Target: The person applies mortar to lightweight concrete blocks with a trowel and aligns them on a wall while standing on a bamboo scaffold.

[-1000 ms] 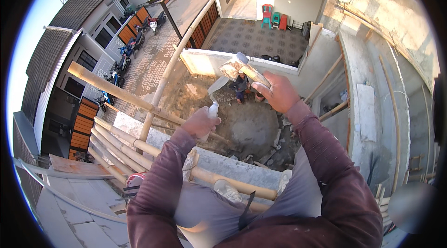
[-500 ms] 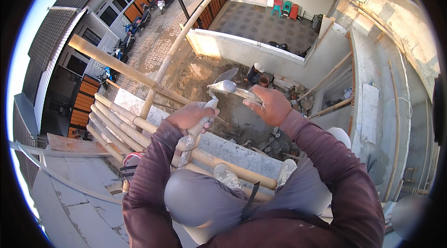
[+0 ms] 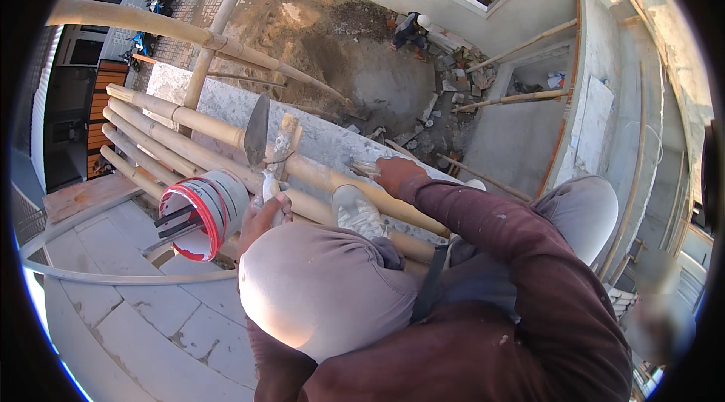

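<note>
My left hand [image 3: 264,215] is closed around the pale, smeared handle of a trowel [image 3: 257,132], whose pointed grey blade stands upward in front of the bamboo poles [image 3: 325,175]. My left forearm is mostly hidden behind my raised knee. Beside that hand, a white bucket [image 3: 231,194] with a red rim lies tilted, and dark flat bars stick out of its mouth. Farther right, my right hand [image 3: 398,175] is closed on a pale, wooden-looking tool [image 3: 366,168]; its short visible end is over the grey wall top [image 3: 332,147], and its kind is unclear.
My shoe [image 3: 356,209] rests on bamboo poles high above the ground. Below, a person [image 3: 412,32] in a pale hat bends near rubble [image 3: 472,73]. Bamboo rails [image 3: 136,18] cross at left. Grey roof panels [image 3: 143,319] lie at lower left; a plastered wall [image 3: 596,123] rises at right.
My hands have moved apart and down from in front of me, the left toward the bucket, the right toward the wall top. The trowel now points upward. My view has tilted downward.
</note>
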The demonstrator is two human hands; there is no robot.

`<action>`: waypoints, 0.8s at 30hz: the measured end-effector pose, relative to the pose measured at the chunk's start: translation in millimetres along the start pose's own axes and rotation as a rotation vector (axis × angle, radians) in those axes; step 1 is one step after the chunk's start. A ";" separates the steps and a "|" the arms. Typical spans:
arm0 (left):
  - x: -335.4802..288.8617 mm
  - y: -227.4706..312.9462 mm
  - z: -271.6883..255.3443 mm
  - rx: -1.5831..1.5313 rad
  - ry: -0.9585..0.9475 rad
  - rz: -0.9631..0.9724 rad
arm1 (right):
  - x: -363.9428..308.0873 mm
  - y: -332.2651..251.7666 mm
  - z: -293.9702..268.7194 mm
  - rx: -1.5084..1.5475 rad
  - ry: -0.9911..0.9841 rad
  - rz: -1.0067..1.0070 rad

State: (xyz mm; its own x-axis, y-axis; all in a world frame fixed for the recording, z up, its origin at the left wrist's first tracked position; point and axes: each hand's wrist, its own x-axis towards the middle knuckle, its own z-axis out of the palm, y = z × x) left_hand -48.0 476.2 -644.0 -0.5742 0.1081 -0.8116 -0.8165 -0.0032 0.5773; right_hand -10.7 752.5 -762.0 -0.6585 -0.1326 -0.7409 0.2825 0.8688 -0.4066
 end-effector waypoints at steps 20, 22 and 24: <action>36.6 -19.7 2.8 -0.129 -0.120 0.026 | 9.6 38.9 40.5 1.228 -0.380 0.635; 39.9 -19.1 11.4 -0.111 -0.146 0.009 | 19.8 86.3 90.1 0.669 -0.439 0.282; 41.2 -15.1 24.6 -0.127 -0.153 0.021 | 22.8 112.1 123.5 0.098 -0.472 -0.056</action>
State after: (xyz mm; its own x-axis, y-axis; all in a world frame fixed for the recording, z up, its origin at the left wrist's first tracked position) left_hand -57.8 505.2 -684.0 -0.5830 0.2563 -0.7710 -0.8112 -0.1317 0.5697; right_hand 92.1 787.9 -890.6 -0.2930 -0.3995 -0.8687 0.3351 0.8080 -0.4846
